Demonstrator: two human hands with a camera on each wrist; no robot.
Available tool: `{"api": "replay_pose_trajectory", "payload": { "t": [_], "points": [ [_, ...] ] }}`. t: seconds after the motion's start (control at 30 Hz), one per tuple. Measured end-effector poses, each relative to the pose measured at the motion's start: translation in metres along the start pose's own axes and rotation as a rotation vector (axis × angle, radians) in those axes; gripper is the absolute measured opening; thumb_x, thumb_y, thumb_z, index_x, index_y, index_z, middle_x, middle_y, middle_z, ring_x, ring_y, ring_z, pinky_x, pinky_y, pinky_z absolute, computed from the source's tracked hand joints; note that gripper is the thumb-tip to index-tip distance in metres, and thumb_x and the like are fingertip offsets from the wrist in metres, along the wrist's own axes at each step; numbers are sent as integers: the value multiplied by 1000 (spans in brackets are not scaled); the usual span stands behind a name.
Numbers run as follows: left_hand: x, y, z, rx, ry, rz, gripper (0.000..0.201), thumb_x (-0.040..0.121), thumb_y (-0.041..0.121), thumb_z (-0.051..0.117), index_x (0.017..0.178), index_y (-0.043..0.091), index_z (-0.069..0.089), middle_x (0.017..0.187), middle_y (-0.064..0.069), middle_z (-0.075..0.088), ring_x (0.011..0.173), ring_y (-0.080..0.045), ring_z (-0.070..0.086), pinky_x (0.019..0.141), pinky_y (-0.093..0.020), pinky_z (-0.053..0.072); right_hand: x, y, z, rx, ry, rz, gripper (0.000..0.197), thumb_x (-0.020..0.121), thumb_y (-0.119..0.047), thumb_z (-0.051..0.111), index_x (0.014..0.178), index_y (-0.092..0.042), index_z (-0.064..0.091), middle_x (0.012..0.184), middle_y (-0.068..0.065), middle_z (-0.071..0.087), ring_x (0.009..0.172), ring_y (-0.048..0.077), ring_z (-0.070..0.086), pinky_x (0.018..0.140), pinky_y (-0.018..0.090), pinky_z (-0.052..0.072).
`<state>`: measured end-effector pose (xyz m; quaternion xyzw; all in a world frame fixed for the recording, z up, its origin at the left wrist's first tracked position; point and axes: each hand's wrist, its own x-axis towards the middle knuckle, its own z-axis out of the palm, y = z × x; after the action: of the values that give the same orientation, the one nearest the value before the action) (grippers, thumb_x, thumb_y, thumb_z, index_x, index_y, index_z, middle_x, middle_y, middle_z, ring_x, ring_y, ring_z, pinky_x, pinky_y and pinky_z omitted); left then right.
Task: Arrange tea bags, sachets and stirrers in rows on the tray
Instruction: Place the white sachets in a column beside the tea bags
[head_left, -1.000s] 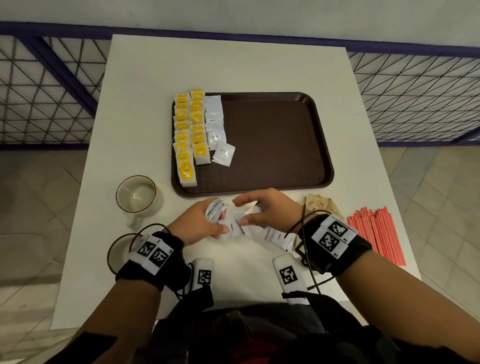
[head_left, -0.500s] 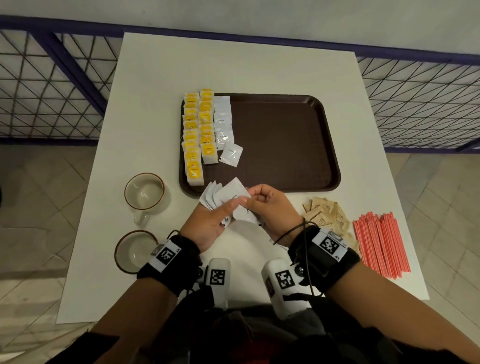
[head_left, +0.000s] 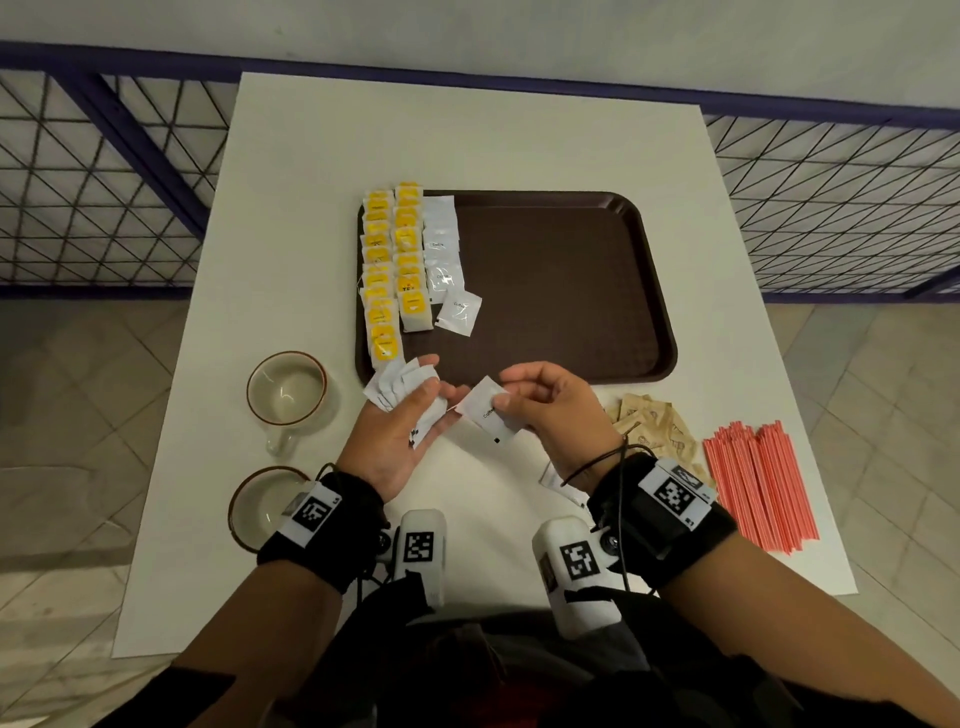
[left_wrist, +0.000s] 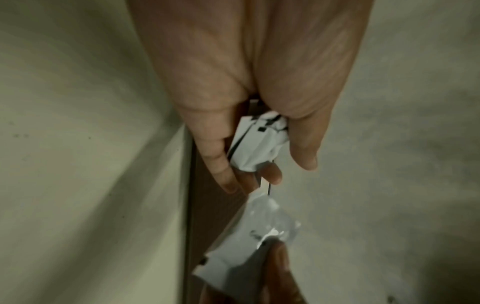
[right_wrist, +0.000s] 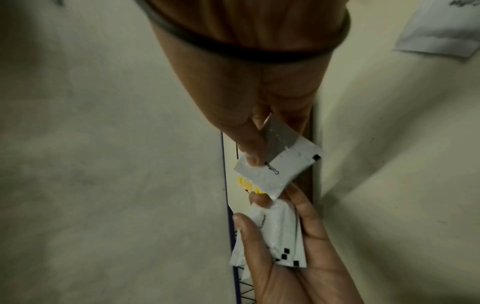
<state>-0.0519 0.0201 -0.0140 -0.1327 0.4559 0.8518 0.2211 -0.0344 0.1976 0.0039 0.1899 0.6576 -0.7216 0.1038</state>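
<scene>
A brown tray (head_left: 561, 291) lies mid-table. At its left edge run two rows of yellow tea bags (head_left: 392, 265) and a row of white sachets (head_left: 441, 249), the nearest sachet (head_left: 459, 313) lying askew. My left hand (head_left: 410, 410) holds a fanned stack of white sachets (head_left: 397, 384) (right_wrist: 275, 236) between thumb and fingers, just in front of the tray. My right hand (head_left: 524, 400) pinches a single white sachet (head_left: 485, 410) (right_wrist: 275, 164) by its edge, close beside the left hand. Brown sachets (head_left: 654, 426) and red stirrers (head_left: 761, 483) lie on the table at right.
Two cups stand left of my hands, one (head_left: 285, 392) near the tray corner and one (head_left: 260, 504) by my left wrist. A few more white sachets (head_left: 558, 480) lie under my right wrist. A blue mesh railing (head_left: 104, 182) borders the table's far side.
Both hands have lifted off the table toward the tray's front edge. The right hand has drawn one sachet out of the stack, so the hands now sit slightly apart.
</scene>
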Motion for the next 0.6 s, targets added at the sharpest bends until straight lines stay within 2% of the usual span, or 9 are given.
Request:
{"api": "replay_pose_trajectory", "payload": {
  "t": [0.07, 0.17, 0.23, 0.3, 0.43, 0.53, 0.6],
  "points": [
    [-1, -4, 1, 46, 6, 7, 41, 88, 10, 53, 129, 8, 46, 90, -10, 66, 101, -24, 64, 94, -39, 51, 0, 1, 0, -16, 48, -17, 21, 75, 2, 72, 87, -13, 63, 73, 2, 64, 60, 6, 59, 54, 15, 44],
    [-2, -9, 4, 2, -2, -29, 37, 88, 9, 53, 125, 10, 50, 108, -10, 64, 106, -22, 63, 91, -37, 52, -1, 2, 4, 144, 10, 63, 17, 77, 1, 69, 83, -14, 64, 70, 0, 67, 63, 11, 61, 56, 20, 48],
    [-3, -12, 7, -34, -34, -69, 31, 85, 10, 54, 116, 16, 56, 108, -6, 67, 103, -19, 65, 89, -35, 53, -3, 3, 7, 237, -34, 130, 15, 79, 2, 66, 82, -13, 62, 69, 0, 67, 61, 11, 62, 53, 20, 49],
    [-2, -14, 9, -62, -81, -108, 34, 80, 11, 57, 114, 17, 57, 106, -6, 68, 99, -18, 66, 88, -36, 52, -6, 4, 12, 184, -46, 118, 16, 79, 2, 67, 78, -12, 61, 63, -1, 64, 54, 10, 60, 50, 20, 49],
    [-3, -16, 11, -4, -109, -146, 38, 79, 3, 61, 115, 15, 58, 103, -6, 70, 96, -19, 67, 85, -33, 55, -6, 0, 13, -175, -40, -66, 19, 73, 0, 74, 69, -10, 59, 60, 2, 59, 51, 8, 57, 54, 22, 52],
    [-4, -15, 10, 34, -102, -157, 28, 89, -3, 47, 112, 10, 57, 100, -16, 69, 96, -32, 67, 86, -41, 55, 2, -9, -16, -539, 16, -244, 19, 72, -10, 77, 67, -14, 60, 63, -1, 59, 54, 4, 51, 57, 18, 45],
    [-4, -14, 5, 10, -77, -166, 25, 92, -2, 43, 109, 10, 57, 92, -17, 69, 94, -35, 67, 84, -44, 55, 7, -10, -49, -898, 67, -215, 17, 71, -19, 78, 70, -16, 62, 69, -5, 57, 61, 7, 49, 63, 24, 41]
  ]
}}
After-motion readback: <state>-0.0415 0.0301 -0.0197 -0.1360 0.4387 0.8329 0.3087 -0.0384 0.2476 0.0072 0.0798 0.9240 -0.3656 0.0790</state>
